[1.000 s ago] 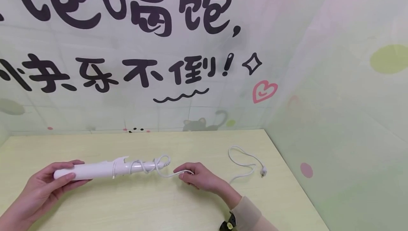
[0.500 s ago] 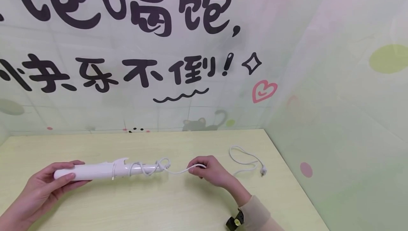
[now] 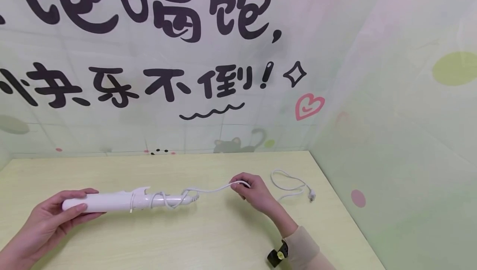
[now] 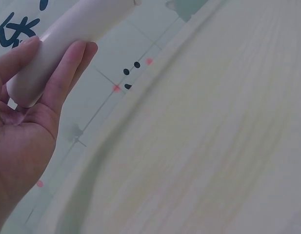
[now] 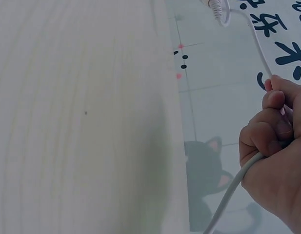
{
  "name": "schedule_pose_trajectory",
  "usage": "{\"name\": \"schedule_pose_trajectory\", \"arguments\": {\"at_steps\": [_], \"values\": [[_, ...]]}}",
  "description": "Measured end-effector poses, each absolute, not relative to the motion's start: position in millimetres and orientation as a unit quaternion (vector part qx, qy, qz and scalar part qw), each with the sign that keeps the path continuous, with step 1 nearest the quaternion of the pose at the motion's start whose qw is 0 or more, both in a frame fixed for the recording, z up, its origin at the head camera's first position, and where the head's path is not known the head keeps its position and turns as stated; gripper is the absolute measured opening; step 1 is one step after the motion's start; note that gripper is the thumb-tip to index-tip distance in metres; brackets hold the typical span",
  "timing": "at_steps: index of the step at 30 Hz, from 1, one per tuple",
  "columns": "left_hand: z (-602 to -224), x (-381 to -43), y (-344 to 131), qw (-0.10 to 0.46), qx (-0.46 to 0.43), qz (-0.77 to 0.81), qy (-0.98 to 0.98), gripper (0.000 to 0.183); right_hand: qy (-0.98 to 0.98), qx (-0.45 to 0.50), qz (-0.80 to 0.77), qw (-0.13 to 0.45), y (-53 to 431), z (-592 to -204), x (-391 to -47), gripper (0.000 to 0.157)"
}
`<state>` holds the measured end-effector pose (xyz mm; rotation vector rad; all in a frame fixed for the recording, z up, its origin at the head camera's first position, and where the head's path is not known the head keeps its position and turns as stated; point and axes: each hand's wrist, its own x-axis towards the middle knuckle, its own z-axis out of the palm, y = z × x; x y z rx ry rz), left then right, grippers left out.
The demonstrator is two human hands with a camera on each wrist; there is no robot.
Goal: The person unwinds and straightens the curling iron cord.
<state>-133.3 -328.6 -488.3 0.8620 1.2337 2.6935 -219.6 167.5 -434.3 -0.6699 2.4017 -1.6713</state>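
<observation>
A long white curling iron (image 3: 112, 202) is held level above the table, its thick end at the left. My left hand (image 3: 50, 222) grips that thick end between thumb and fingers; the left wrist view shows the rounded end near the palm. White power cord (image 3: 214, 189) winds loosely around the narrower right part and leaves its tip through a ribbed sleeve. My right hand (image 3: 255, 193) holds the cord to the right of the iron. In the right wrist view, curled fingers (image 5: 267, 129) enclose the cord, which runs out below them.
The cord's far end lies in a loop on the pale wooden table (image 3: 179, 237), with the plug (image 3: 311, 196) near the right edge. Printed wall panels (image 3: 223, 129) stand behind and to the right. A black watch-like band (image 3: 278, 254) hangs at the right wrist.
My right hand has moved right and slightly away from me with the cord. The loose loop by the iron's tip has been drawn out into a straighter stretch. The left hand stays put.
</observation>
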Motion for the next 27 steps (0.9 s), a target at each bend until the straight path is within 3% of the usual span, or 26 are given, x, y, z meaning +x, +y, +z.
{"name": "schedule_pose_trajectory", "arguments": {"at_steps": [14,20,27], "values": [[-489.0,-133.8,-329.7,0.036,0.262,0.886,0.381,0.052,0.791,-0.132,-0.597,0.003,171.3,-438.6,-228.0,0.012],[-491.4,-133.3,-337.0,0.027,0.260,0.895,0.362,0.052,0.778,-0.116,-0.618,0.006,179.4,-440.1,-228.5,0.015],[-494.5,-131.8,-341.3,0.055,0.260,0.908,0.324,0.055,0.761,-0.103,-0.640,0.028,187.2,-438.1,-228.2,0.020]]}}
